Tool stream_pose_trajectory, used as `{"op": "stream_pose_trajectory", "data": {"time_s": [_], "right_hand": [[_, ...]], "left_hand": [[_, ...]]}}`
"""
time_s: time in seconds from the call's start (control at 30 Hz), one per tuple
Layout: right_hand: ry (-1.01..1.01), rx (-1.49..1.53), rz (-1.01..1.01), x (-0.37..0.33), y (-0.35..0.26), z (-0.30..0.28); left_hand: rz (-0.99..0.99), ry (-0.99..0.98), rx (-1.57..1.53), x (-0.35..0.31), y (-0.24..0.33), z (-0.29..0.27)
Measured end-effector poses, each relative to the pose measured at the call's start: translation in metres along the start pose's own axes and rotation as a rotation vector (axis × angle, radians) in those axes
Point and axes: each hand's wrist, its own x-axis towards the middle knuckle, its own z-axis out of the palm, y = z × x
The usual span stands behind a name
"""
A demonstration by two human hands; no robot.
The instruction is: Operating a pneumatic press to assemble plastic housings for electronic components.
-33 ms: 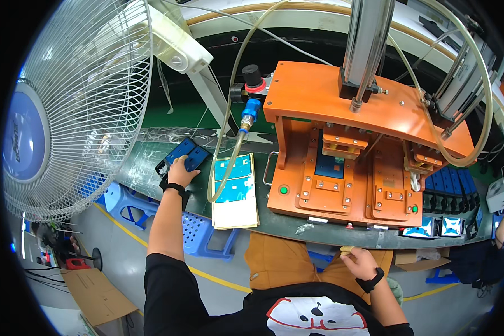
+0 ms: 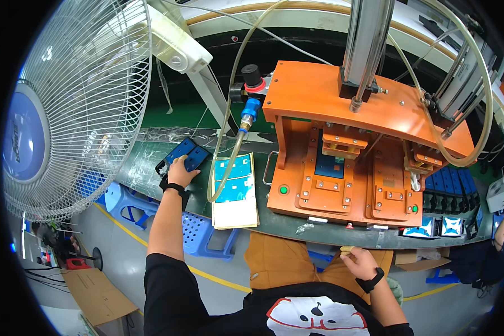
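Observation:
At the left of the green bench, my left hand (image 2: 179,172) reaches onto a stack of flat black casings with blue faces (image 2: 180,149). Its fingers lie over the near part of a casing and the thumb is at its right side; the grip underneath is hidden. Over my lap, just off the bench edge, my right hand (image 2: 362,263) is curled, with pale yellow covers on its fingertips; I cannot make out anything held. Right of my left hand lies a sheet stack with blue film pieces (image 2: 234,189). Another blue-faced panel (image 2: 329,167) sits in the orange press (image 2: 313,89).
A large fan (image 2: 89,101) stands at the left. A clear hose (image 2: 236,145) loops down over the sheets. Green buttons (image 2: 284,190) sit on the press front. To its right are several blue-faced black casings (image 2: 451,182) and shiny blue pieces (image 2: 451,227). Blue stools (image 2: 207,235) stand below.

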Motion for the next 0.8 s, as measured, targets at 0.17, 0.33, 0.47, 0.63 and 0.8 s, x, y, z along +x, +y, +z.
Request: {"op": "stream_pose_trajectory", "data": {"time_s": [0.17,0.33,0.47,0.63,0.8], "right_hand": [[0.014,0.02,0.021,0.001,0.001,0.0],[-0.008,0.075,0.091,0.004,-0.002,-0.003],[-0.019,0.091,0.122,0.005,-0.001,-0.005],[-0.042,0.14,0.114,0.006,0.005,-0.008],[-0.107,0.41,0.233,0.011,0.013,-0.012]], "left_hand": [[-0.119,0.05,0.051,-0.005,0.006,0.002],[-0.215,0.095,0.151,-0.007,0.016,0.007],[-0.267,0.116,0.197,-0.003,0.023,0.011],[-0.171,0.2,0.035,-0.015,0.048,0.011],[0.158,0.192,-0.145,-0.054,0.1,-0.002]]}}
